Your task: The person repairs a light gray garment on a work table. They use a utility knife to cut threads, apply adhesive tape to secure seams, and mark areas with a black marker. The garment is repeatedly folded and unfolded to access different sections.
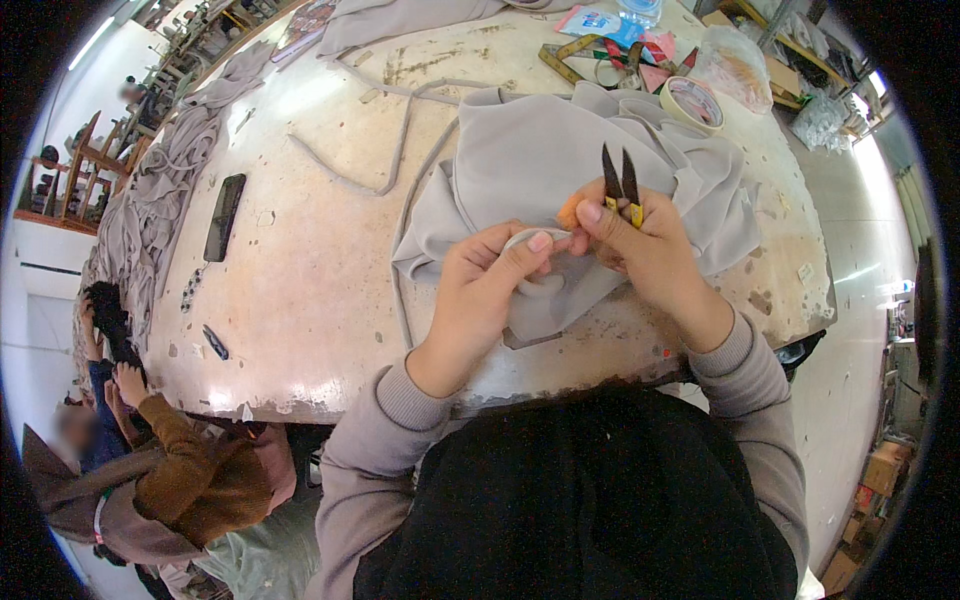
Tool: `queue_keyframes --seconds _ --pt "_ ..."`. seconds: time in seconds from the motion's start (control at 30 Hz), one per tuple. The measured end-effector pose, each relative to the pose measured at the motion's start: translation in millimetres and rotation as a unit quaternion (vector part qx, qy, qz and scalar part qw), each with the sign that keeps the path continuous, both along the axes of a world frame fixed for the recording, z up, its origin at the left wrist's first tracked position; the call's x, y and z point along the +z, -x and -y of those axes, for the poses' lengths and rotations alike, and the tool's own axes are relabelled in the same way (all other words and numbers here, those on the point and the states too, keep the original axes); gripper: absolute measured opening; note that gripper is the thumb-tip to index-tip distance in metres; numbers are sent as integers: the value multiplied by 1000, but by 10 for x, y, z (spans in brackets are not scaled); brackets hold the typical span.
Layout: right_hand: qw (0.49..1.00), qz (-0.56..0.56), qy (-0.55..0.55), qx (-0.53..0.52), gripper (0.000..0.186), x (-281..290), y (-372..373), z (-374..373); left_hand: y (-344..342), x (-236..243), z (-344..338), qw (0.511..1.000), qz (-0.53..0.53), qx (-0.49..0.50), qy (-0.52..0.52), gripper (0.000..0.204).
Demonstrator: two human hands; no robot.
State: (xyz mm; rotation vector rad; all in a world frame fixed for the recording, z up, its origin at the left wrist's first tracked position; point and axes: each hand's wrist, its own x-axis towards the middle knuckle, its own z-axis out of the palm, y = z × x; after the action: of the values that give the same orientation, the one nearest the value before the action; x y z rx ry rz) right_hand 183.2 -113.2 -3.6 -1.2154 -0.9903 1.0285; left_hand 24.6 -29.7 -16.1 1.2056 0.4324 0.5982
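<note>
My left hand [490, 275] pinches a narrow folded edge of grey fabric between thumb and forefinger. Close beside it, my right hand [640, 235] is closed around thread snips [628, 183] with yellow handles, their dark blades apart and pointing away from me. The thumb and fingertips of that hand also meet at the fabric edge, though what they pinch is partly hidden. Something orange [570, 211] covers or sits at a right fingertip; I cannot tell which. Beneath both hands, the grey cloth [530, 150] lies in a loose heap on the worn table [300, 330].
A thin grey fabric strip [397, 150] trails leftward. A phone [225, 217] and a small dark tool [215, 342] lie at left, near more piled cloth [160, 220]. Tape [692, 104], a yellow ruler [562, 58] and plastic bags [735, 68] are far right. A co-worker [190, 465] is at lower left.
</note>
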Motion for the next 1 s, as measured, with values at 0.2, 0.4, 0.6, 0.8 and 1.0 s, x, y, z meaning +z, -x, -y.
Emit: queue_keyframes --seconds 0.2,0.4,0.6,0.8,1.0 --pt "995 -3 -78 -58 18 7 22 19 4 -8 -11 1000 -12 12 12 23" --pt "979 134 -67 -138 18 -55 -39 -38 5 10 -48 998 9 -56 -26 31" --pt "986 24 -54 -154 17 -96 -248 -73 10 14 -127 998 26 -59 13 38" --pt "968 -53 -82 -230 22 -58 -239 -143 -18 -108 -149 987 -59 7 -151 25" --pt "929 17 -194 -314 20 -47 -631 -91 -27 -138 -182 925 -109 -31 -364 14"
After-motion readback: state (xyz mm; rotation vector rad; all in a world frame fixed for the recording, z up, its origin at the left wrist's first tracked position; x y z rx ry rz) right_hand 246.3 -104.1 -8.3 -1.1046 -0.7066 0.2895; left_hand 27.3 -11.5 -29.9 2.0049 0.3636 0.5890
